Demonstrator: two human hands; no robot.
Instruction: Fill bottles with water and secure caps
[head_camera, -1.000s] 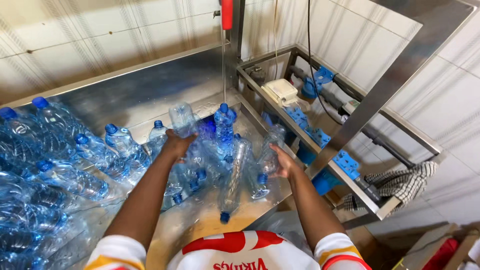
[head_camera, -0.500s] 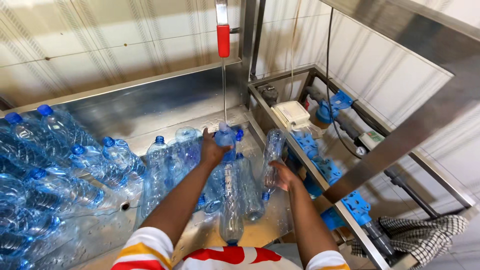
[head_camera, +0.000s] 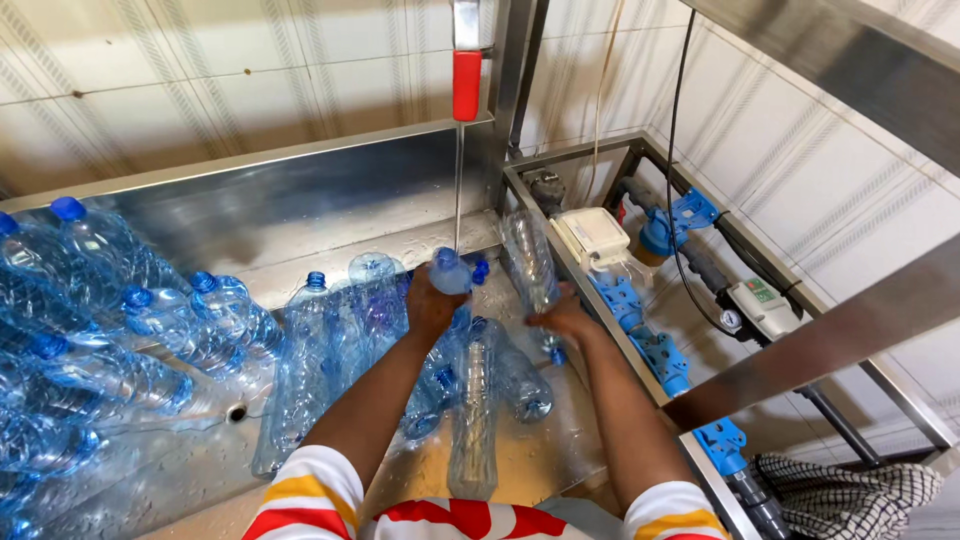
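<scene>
A clear plastic bottle (head_camera: 449, 272) is gripped by the left hand (head_camera: 430, 305), fingers wrapped around its body, and held upright under a thin stream of water (head_camera: 459, 185) falling from the red-handled tap (head_camera: 466, 80). A second clear bottle (head_camera: 528, 262) is clasped near its lower end by the right hand (head_camera: 566, 320), tilted, its upper part raised toward the wall, just right of the first. Both are held above the wet steel surface (head_camera: 300, 235), where capped blue-tinted bottles (head_camera: 120, 300) are heaped at left.
</scene>
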